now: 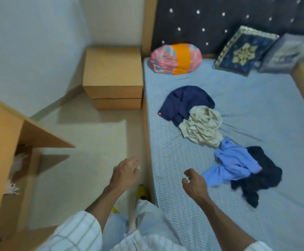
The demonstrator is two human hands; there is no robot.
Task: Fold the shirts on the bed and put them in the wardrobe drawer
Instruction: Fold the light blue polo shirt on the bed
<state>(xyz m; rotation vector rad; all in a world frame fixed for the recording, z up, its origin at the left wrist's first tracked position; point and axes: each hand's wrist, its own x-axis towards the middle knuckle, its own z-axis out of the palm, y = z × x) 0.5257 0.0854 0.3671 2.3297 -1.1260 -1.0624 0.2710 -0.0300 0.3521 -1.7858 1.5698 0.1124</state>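
Several crumpled shirts lie in a row on the light blue bed (256,98): a navy shirt (183,102) farthest, a cream shirt (203,124) against it, a light blue shirt (232,162), and a dark shirt (261,174) nearest. My right hand (194,182) hovers over the bed's near edge, just left of the light blue shirt, fingers loosely curled and empty. My left hand (126,173) hangs over the floor beside the bed, fingers apart, holding nothing. The wardrobe drawer (21,178) stands pulled out at lower left with pale cloth inside.
A wooden nightstand (113,77) sits between the wall and the bed head. A pink and orange bundle (176,58) and two cushions (245,49) lean at the dark headboard. A yellow object (142,192) lies on the floor by the bed frame.
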